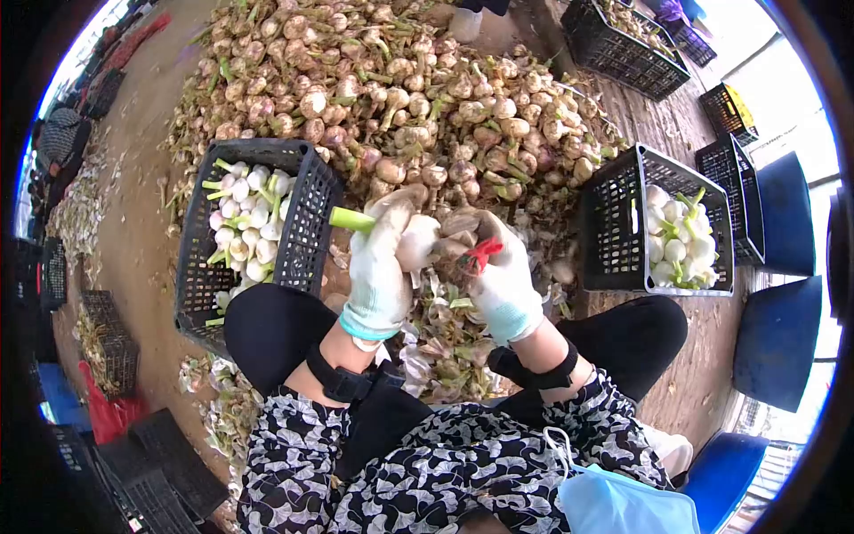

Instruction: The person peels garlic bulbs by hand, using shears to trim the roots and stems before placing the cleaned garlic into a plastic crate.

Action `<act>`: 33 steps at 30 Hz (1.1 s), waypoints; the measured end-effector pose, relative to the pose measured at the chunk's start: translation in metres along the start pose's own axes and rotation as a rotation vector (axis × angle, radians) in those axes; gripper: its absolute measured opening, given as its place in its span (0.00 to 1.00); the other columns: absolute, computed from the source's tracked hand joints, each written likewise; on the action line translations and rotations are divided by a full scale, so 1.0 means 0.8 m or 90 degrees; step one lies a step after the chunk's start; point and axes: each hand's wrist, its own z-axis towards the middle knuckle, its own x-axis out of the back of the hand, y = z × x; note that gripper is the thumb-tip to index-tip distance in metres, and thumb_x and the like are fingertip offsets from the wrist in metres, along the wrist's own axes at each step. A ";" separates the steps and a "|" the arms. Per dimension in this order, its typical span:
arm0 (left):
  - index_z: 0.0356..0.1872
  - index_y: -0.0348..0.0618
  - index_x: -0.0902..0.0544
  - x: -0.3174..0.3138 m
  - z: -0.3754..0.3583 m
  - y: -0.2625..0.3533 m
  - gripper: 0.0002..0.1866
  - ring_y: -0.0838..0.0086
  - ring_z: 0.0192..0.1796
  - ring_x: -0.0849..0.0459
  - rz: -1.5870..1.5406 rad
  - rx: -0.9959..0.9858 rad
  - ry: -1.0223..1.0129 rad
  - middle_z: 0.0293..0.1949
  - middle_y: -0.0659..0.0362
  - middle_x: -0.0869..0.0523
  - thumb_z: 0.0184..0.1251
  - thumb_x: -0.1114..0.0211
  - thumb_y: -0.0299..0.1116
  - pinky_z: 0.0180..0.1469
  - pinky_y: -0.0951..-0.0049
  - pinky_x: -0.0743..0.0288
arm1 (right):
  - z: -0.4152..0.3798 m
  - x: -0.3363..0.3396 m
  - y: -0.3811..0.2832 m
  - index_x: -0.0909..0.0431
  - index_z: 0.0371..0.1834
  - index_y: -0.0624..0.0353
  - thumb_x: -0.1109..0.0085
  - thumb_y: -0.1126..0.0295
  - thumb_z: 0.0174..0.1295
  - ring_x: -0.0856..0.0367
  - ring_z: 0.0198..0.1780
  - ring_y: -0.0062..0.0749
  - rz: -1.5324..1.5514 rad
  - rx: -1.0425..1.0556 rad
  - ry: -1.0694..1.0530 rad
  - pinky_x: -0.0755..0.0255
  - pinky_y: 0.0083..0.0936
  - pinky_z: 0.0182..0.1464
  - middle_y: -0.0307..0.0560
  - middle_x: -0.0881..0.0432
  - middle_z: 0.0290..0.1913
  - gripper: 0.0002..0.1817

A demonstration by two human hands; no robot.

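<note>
Gloved in white with a teal cuff, my left hand [378, 258] is wrapped round a garlic bulb [416, 243], its cut green stem [351, 220] pointing left. My right hand [503, 271], in a matching glove, has its fingers curled at the root end of that bulb. A red tie [480, 255] is knotted on the right hand's fingers; what they grip is hidden. Beneath both hands lie peeled skins and leaf scraps [445, 343], between my bent knees. Beyond the hands rises a large heap of untrimmed garlic [391, 107].
A black crate [307, 227] of cleaned white bulbs stands at my left, another crate [614, 227] at my right. More crates [623, 49] and blue tubs [783, 343] line the right side. Another person [62, 142] sits at far left. A blue face mask [627, 503] hangs near my chest.
</note>
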 end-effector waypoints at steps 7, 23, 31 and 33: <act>0.56 0.34 0.27 0.013 -0.001 0.030 0.20 0.75 0.44 0.18 -0.053 0.060 -0.030 0.48 0.56 0.19 0.70 0.52 0.37 0.46 0.75 0.22 | 0.011 0.079 0.057 0.26 0.49 0.61 0.55 0.81 0.53 0.21 0.38 0.34 -0.578 0.203 -0.207 0.27 0.23 0.41 0.47 0.20 0.39 0.18; 0.55 0.33 0.27 0.017 -0.002 0.005 0.20 0.75 0.32 0.21 0.175 -0.246 -0.051 0.36 0.58 0.22 0.62 0.53 0.26 0.37 0.77 0.24 | 0.005 0.005 -0.022 0.27 0.45 0.64 0.40 0.66 0.59 0.22 0.39 0.21 -0.122 -0.175 -0.065 0.27 0.22 0.41 0.41 0.21 0.37 0.15; 0.55 0.35 0.26 0.030 0.009 0.009 0.21 0.72 0.44 0.19 -0.004 -0.110 0.035 0.41 0.56 0.19 0.63 0.56 0.31 0.49 0.72 0.23 | -0.009 0.005 -0.024 0.28 0.43 0.63 0.41 0.66 0.61 0.24 0.35 0.22 0.106 -0.226 -0.045 0.28 0.21 0.38 0.41 0.22 0.37 0.13; 0.55 0.35 0.26 0.026 0.007 0.008 0.21 0.72 0.43 0.19 0.125 -0.181 0.028 0.41 0.56 0.19 0.63 0.56 0.31 0.48 0.72 0.22 | -0.010 -0.012 -0.006 0.28 0.38 0.65 0.40 0.70 0.59 0.26 0.35 0.22 -0.120 -0.050 -0.045 0.30 0.20 0.39 0.41 0.22 0.33 0.11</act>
